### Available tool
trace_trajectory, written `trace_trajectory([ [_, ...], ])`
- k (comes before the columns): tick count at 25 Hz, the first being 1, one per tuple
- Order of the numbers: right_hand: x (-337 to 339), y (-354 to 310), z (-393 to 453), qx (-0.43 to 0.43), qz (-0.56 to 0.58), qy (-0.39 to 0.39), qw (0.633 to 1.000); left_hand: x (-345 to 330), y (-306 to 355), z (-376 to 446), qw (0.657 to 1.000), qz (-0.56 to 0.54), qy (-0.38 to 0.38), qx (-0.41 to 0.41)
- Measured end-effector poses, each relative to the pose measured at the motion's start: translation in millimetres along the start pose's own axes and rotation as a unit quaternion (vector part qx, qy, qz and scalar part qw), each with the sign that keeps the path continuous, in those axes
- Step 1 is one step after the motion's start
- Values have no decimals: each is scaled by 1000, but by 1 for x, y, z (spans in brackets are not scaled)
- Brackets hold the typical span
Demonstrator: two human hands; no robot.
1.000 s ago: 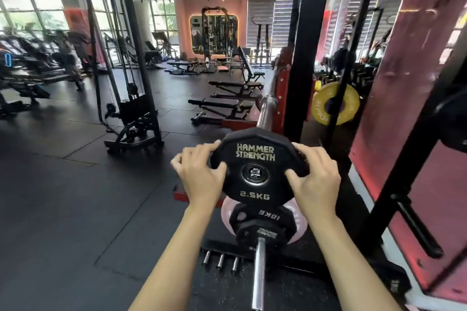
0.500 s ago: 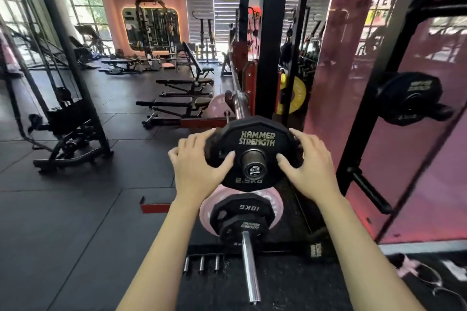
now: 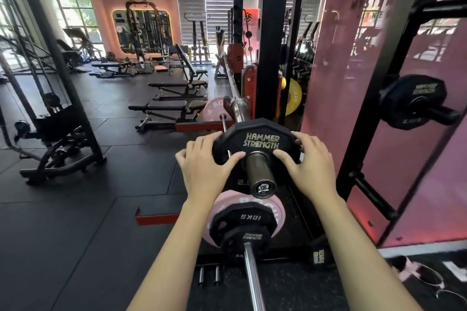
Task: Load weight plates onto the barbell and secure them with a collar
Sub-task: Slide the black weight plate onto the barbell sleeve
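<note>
A black 2.5 kg Hammer Strength plate (image 3: 260,140) sits threaded on the barbell sleeve (image 3: 257,171), whose end cap points toward me. My left hand (image 3: 204,166) grips the plate's left edge and my right hand (image 3: 310,161) grips its right edge. The barbell shaft (image 3: 233,88) runs away from me on the rack's red hook. I see no collar on the sleeve.
Below on the floor lies a second bar (image 3: 252,280) carrying a pink plate (image 3: 252,206) and a black 10 kg plate (image 3: 240,219). Black rack uprights (image 3: 273,40) stand right of the sleeve. A stored plate (image 3: 409,101) hangs on a peg at right. Benches (image 3: 174,106) fill the left floor.
The plate has slid further along the sleeve away from me, so more bare sleeve now sticks out in front of it. Both hands stayed on its edges.
</note>
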State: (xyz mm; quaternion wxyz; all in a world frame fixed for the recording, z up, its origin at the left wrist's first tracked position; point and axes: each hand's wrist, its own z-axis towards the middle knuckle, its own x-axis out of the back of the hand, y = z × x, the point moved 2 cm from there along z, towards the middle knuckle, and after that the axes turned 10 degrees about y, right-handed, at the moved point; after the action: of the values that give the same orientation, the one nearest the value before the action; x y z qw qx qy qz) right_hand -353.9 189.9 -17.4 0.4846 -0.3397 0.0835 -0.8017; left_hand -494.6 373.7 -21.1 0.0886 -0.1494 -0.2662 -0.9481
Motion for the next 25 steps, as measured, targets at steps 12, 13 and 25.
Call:
trace_trajectory([
  [12, -95, 40, 80, -15, 41, -11, 999, -101, -44, 60, 999, -5, 5, 42],
  [13, -104, 43, 88, -13, 39, -15, 999, -111, -48, 67, 999, -2, 4, 45],
  [25, -181, 67, 151, -1, 14, -30, 999, -188, -79, 113, 997, 19, 9, 70],
])
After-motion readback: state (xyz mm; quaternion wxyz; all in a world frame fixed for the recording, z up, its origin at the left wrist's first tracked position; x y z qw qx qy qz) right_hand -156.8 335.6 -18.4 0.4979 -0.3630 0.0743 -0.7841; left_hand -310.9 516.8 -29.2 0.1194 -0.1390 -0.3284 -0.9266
